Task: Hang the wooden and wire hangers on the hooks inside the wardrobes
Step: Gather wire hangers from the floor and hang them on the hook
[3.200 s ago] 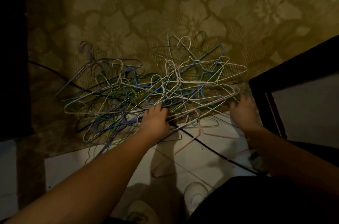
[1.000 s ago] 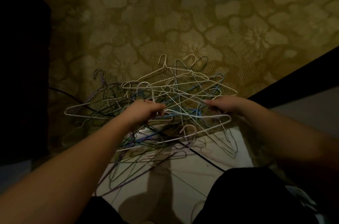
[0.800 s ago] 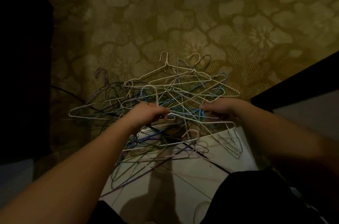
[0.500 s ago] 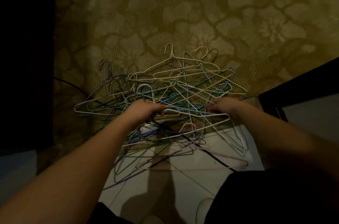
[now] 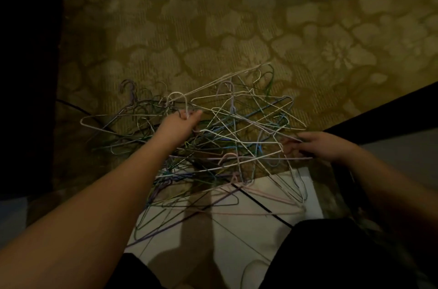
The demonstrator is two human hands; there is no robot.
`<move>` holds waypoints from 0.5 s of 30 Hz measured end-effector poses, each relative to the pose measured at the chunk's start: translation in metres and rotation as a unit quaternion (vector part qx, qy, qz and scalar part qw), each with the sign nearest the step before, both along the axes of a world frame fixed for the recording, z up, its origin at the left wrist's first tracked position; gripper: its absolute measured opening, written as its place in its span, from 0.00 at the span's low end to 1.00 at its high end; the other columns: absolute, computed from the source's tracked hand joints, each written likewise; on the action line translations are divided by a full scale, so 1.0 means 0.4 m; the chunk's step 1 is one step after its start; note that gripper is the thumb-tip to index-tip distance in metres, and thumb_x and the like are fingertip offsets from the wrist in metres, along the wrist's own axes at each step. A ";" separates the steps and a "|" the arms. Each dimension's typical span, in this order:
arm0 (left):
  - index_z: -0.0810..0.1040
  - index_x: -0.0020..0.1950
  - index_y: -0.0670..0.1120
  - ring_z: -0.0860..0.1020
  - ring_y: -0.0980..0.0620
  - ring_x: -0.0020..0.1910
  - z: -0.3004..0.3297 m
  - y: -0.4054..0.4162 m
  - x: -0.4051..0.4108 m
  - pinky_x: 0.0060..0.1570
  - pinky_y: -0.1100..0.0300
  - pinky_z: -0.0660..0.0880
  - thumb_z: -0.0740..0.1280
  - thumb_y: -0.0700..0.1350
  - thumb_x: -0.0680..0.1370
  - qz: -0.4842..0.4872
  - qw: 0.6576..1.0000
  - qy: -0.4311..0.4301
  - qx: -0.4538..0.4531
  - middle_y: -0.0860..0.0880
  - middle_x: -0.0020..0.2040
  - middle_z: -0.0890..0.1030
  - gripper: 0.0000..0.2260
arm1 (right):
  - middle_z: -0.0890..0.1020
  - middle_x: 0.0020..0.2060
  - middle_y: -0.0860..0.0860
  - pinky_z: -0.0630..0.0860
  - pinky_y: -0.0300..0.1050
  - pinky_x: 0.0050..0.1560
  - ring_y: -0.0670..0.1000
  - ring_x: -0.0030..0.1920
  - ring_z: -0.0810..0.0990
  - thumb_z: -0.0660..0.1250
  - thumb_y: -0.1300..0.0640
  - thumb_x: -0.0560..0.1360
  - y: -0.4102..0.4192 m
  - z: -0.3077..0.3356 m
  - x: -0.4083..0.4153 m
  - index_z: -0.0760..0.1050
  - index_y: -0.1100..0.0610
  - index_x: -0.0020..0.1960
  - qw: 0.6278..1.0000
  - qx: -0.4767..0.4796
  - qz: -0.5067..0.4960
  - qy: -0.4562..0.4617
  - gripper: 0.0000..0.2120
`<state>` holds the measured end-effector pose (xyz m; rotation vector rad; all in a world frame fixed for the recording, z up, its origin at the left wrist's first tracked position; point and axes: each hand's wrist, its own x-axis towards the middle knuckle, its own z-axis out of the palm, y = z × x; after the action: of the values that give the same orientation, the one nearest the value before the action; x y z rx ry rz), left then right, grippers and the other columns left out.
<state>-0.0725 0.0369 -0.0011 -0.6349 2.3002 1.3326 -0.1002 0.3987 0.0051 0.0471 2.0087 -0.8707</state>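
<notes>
Dim light, view from above. A tangled heap of thin wire hangers, white, blue, green and pale purple, lies on the olive floral-patterned carpet, its near edge spilling onto the white tiled floor.

Left hand: reached into the upper left of the heap, fingers curled round the neck of a white wire hanger with a rounded hook; the hook stands up just above the fingertips. Grasp is closed on the wire.

Right hand: at the right edge of the heap, fingers bent and pinching several crossing wires where they bunch together. Which single hanger it holds cannot be told; the strands overlap.

Both forearms extend from the bottom of the view, well apart, with the heap between the hands.

A thin black cable runs across the tiles under the heap. A dark furniture edge sits to the right, dark panel to the left.
</notes>
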 end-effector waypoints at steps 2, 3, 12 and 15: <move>0.79 0.47 0.44 0.78 0.46 0.49 0.010 0.009 -0.011 0.47 0.56 0.70 0.56 0.60 0.82 -0.027 0.999 0.008 -0.030 0.46 0.47 0.81 0.22 | 0.86 0.49 0.47 0.77 0.48 0.57 0.48 0.48 0.84 0.66 0.55 0.78 -0.008 0.021 -0.015 0.81 0.48 0.58 1.000 -0.006 0.017 0.001 0.11; 0.80 0.47 0.44 0.78 0.44 0.49 0.016 0.015 -0.015 0.47 0.55 0.70 0.54 0.60 0.82 -0.039 0.998 0.009 -0.038 0.45 0.46 0.81 0.23 | 0.85 0.50 0.45 0.77 0.47 0.57 0.47 0.50 0.83 0.66 0.54 0.78 -0.015 0.028 -0.020 0.81 0.45 0.57 0.999 0.004 0.044 0.009 0.10; 0.75 0.57 0.52 0.80 0.50 0.37 0.015 0.021 0.005 0.44 0.56 0.76 0.62 0.58 0.80 -0.131 0.989 -0.029 0.063 0.52 0.43 0.86 0.13 | 0.85 0.42 0.47 0.76 0.34 0.39 0.44 0.40 0.82 0.67 0.64 0.76 -0.119 0.057 -0.065 0.82 0.53 0.48 0.997 -0.019 0.059 0.054 0.08; 0.82 0.51 0.46 0.77 0.50 0.35 0.010 0.011 0.010 0.39 0.57 0.73 0.66 0.57 0.78 -0.115 0.992 -0.043 0.023 0.47 0.40 0.84 0.15 | 0.84 0.46 0.50 0.78 0.38 0.42 0.48 0.41 0.83 0.71 0.61 0.75 -0.153 0.056 -0.082 0.81 0.53 0.52 0.995 -0.025 0.054 0.078 0.08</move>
<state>-0.0686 0.0413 0.0030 -0.3916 2.1899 1.2223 -0.1330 0.3374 0.0274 -0.1597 2.1117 -0.8773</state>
